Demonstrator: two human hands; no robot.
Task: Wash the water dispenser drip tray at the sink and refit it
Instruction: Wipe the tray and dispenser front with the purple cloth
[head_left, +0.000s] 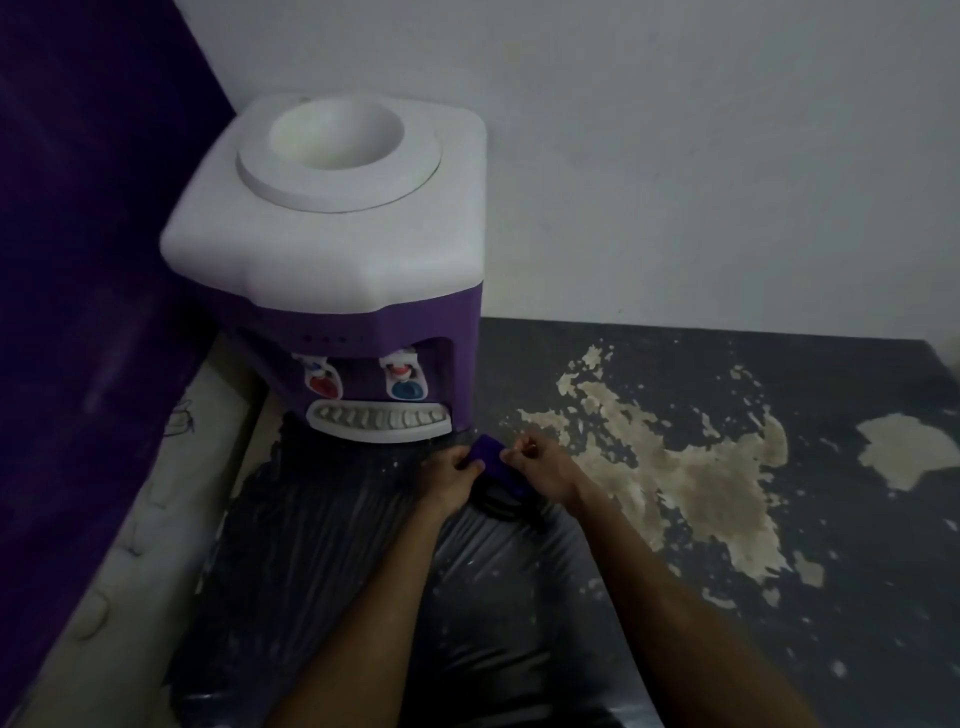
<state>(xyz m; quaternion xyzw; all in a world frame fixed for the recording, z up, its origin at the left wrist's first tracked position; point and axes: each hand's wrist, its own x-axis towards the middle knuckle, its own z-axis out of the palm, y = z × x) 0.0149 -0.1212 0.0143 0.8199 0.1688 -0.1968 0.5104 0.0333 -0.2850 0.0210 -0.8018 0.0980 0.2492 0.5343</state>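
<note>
A water dispenser (332, 234) with a white top and purple body stands in the corner on a dark surface. Its white slotted drip tray (379, 422) sits in place at the front, under the red tap (324, 382) and the blue tap (408, 384). Just right of and below the tray, my left hand (454, 470) and my right hand (540, 465) hold a small purple object (491, 457) between them. Each hand's fingers are curled on one end of it. I cannot tell what the purple object is.
A crumpled black plastic sheet (467, 597) lies under my forearms. The dark surface (831, 519) to the right has large peeled beige patches. A purple panel (78, 260) stands at the left and a pale wall (675, 156) behind.
</note>
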